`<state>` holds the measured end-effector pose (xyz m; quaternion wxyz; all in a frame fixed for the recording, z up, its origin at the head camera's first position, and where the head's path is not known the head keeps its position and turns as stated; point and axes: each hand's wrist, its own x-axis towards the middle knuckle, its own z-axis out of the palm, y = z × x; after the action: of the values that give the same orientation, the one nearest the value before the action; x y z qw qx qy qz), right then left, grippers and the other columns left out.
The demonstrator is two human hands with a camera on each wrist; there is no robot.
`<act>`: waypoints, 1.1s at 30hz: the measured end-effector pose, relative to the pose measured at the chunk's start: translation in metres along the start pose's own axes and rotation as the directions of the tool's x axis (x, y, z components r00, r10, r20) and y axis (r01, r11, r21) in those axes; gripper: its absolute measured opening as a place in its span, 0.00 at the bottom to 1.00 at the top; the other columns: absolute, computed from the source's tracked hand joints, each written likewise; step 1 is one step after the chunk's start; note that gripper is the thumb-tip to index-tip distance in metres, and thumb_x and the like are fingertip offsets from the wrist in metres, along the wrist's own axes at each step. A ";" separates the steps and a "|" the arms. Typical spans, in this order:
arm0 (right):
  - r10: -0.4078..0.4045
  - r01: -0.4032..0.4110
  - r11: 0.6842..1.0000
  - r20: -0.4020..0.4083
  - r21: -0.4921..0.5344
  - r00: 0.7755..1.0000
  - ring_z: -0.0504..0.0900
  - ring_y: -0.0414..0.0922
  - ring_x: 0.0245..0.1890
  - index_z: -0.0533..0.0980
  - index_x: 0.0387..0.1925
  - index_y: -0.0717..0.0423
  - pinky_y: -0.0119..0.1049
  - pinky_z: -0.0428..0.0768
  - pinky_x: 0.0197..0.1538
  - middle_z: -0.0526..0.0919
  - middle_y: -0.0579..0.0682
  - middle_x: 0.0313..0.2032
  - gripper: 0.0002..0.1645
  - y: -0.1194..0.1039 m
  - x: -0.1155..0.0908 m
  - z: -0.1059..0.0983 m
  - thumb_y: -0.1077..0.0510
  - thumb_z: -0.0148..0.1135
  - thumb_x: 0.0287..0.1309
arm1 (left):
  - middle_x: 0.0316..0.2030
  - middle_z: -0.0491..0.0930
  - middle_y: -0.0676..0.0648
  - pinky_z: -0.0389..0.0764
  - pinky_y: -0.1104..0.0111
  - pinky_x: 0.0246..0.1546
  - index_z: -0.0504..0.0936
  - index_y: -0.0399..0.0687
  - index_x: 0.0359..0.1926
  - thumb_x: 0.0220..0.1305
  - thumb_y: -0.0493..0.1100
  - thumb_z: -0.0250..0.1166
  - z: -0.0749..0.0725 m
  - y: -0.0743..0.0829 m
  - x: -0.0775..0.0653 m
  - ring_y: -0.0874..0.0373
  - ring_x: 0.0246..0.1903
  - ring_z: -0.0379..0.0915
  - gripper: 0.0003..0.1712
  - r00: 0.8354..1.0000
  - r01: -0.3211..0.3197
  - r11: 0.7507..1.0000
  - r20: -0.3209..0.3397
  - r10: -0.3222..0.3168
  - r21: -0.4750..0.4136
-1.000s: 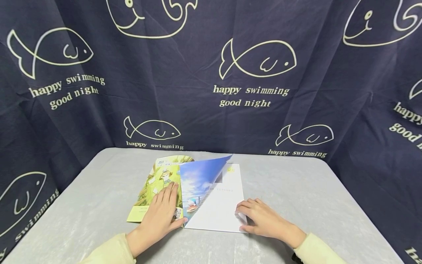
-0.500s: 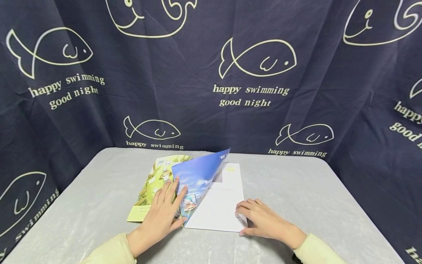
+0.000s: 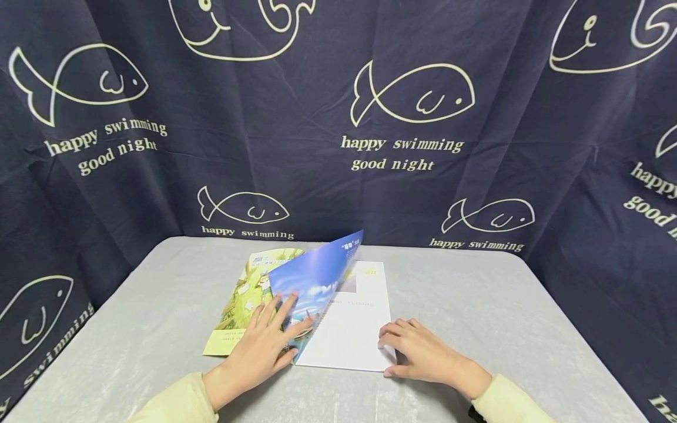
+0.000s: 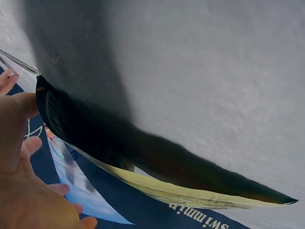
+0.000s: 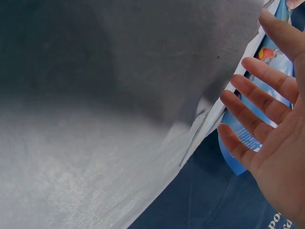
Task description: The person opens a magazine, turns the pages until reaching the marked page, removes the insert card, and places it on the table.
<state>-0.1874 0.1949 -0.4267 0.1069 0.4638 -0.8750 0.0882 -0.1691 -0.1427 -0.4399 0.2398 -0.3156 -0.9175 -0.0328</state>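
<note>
Blue page [image 3: 309,279] swung left; both hands [image 3: 256,349] [image 3: 423,354] touch booklet [image 3: 346,338], left fingers [image 3: 285,309] spread.

the curtain [image 3: 307,147] is navy with pale fish outlines, the table [image 3: 460,299] grey, the raised page [image 3: 312,269] blue.

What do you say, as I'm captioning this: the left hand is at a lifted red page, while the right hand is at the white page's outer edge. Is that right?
Not quite: the lifted page is blue, not red, as the head view shows. The left hand is at it, and the right hand is at the white page's outer edge.
</note>
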 end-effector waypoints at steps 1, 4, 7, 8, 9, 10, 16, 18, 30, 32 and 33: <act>-0.001 0.001 1.000 -0.001 -0.001 1.000 0.72 0.38 0.41 0.75 0.36 0.45 0.37 0.69 0.44 0.77 0.40 0.42 0.21 0.000 0.000 0.000 0.40 0.65 0.43 | 0.68 0.55 0.39 0.63 0.40 0.53 0.67 0.67 0.62 0.50 0.54 0.66 0.000 0.000 0.000 0.37 0.63 0.54 0.35 1.000 -0.012 1.000 0.003 0.012 0.003; -0.004 0.004 1.000 -0.007 -0.003 1.000 0.72 0.38 0.41 0.75 0.35 0.45 0.37 0.69 0.43 0.77 0.40 0.41 0.19 -0.001 0.000 -0.001 0.40 0.66 0.43 | 0.67 0.55 0.40 0.63 0.40 0.54 0.68 0.68 0.61 0.50 0.53 0.66 0.000 -0.001 0.000 0.37 0.64 0.55 0.34 0.999 -0.038 0.999 0.015 0.038 0.006; -0.008 0.008 1.000 -0.012 -0.011 1.000 0.73 0.38 0.41 0.76 0.34 0.45 0.37 0.69 0.43 0.78 0.40 0.41 0.18 -0.001 0.000 -0.001 0.41 0.66 0.43 | 0.67 0.55 0.40 0.62 0.40 0.54 0.69 0.68 0.60 0.50 0.52 0.66 0.001 -0.002 0.000 0.37 0.63 0.55 0.33 0.998 -0.058 0.998 0.018 0.058 0.015; -0.008 0.008 1.000 -0.012 -0.014 1.000 0.73 0.38 0.41 0.76 0.34 0.45 0.37 0.70 0.43 0.78 0.40 0.41 0.18 -0.001 0.000 -0.002 0.41 0.66 0.43 | 0.67 0.55 0.40 0.62 0.41 0.54 0.70 0.67 0.59 0.51 0.52 0.66 0.001 -0.002 0.000 0.37 0.63 0.55 0.32 0.998 -0.062 0.998 0.018 0.062 0.015; -0.008 0.008 1.000 -0.013 -0.015 1.000 0.73 0.38 0.40 0.76 0.34 0.45 0.37 0.70 0.43 0.78 0.40 0.41 0.17 -0.001 0.000 -0.002 0.42 0.66 0.43 | 0.67 0.55 0.40 0.62 0.41 0.54 0.70 0.67 0.59 0.51 0.52 0.66 0.001 -0.002 0.000 0.38 0.63 0.56 0.31 0.998 -0.067 0.998 0.017 0.067 0.015; -0.010 0.010 1.000 -0.015 -0.015 1.000 0.73 0.38 0.40 0.76 0.34 0.45 0.37 0.70 0.43 0.78 0.40 0.41 0.17 -0.001 0.000 -0.002 0.43 0.66 0.43 | 0.67 0.55 0.40 0.62 0.41 0.55 0.71 0.66 0.59 0.51 0.51 0.65 0.001 -0.002 0.000 0.38 0.63 0.56 0.31 0.997 -0.071 0.997 0.016 0.071 0.014; -0.024 0.024 1.000 -0.036 0.002 0.999 0.72 0.36 0.38 0.75 0.31 0.44 0.34 0.69 0.42 0.78 0.38 0.38 0.13 -0.002 0.001 -0.001 0.47 0.67 0.42 | 0.67 0.58 0.42 0.63 0.44 0.55 0.72 0.62 0.56 0.51 0.51 0.65 0.001 -0.003 0.001 0.42 0.63 0.58 0.29 0.994 -0.105 0.994 0.010 0.104 0.026; -0.031 0.031 0.999 -0.047 0.005 0.998 0.72 0.35 0.37 0.75 0.31 0.43 0.33 0.69 0.41 0.78 0.38 0.38 0.12 -0.002 0.001 -0.001 0.48 0.67 0.42 | 0.66 0.60 0.43 0.64 0.44 0.55 0.72 0.60 0.56 0.51 0.51 0.65 0.000 -0.004 0.001 0.43 0.63 0.58 0.28 0.994 -0.112 0.993 0.009 0.112 0.030; -0.033 0.034 0.999 -0.056 0.012 0.998 0.72 0.35 0.38 0.75 0.31 0.44 0.33 0.69 0.40 0.78 0.38 0.38 0.11 0.000 0.000 0.001 0.53 0.66 0.40 | 0.64 0.65 0.46 0.64 0.47 0.56 0.73 0.50 0.56 0.56 0.56 0.60 -0.002 -0.004 0.000 0.48 0.63 0.61 0.27 0.991 -0.130 0.991 0.035 0.130 0.013; -0.032 0.033 0.999 -0.058 0.011 0.998 0.72 0.36 0.38 0.75 0.31 0.45 0.33 0.69 0.40 0.78 0.38 0.38 0.11 0.000 -0.001 0.001 0.53 0.66 0.40 | 0.63 0.66 0.47 0.64 0.48 0.56 0.73 0.49 0.55 0.56 0.56 0.60 -0.002 -0.005 0.000 0.49 0.62 0.62 0.28 0.990 -0.141 0.990 0.028 0.140 0.015; -0.032 0.032 0.999 -0.059 0.010 0.998 0.72 0.36 0.38 0.75 0.31 0.45 0.33 0.69 0.40 0.78 0.39 0.38 0.11 0.000 -0.001 0.001 0.52 0.66 0.40 | 0.63 0.66 0.47 0.64 0.48 0.56 0.73 0.48 0.54 0.56 0.56 0.60 -0.002 -0.005 0.000 0.49 0.62 0.63 0.28 0.989 -0.147 0.989 0.025 0.146 0.017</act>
<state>-0.1874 0.1956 -0.4278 0.1317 0.4755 -0.8635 0.1049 -0.1711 -0.1470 -0.4374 0.2338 -0.3802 -0.8949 -0.0026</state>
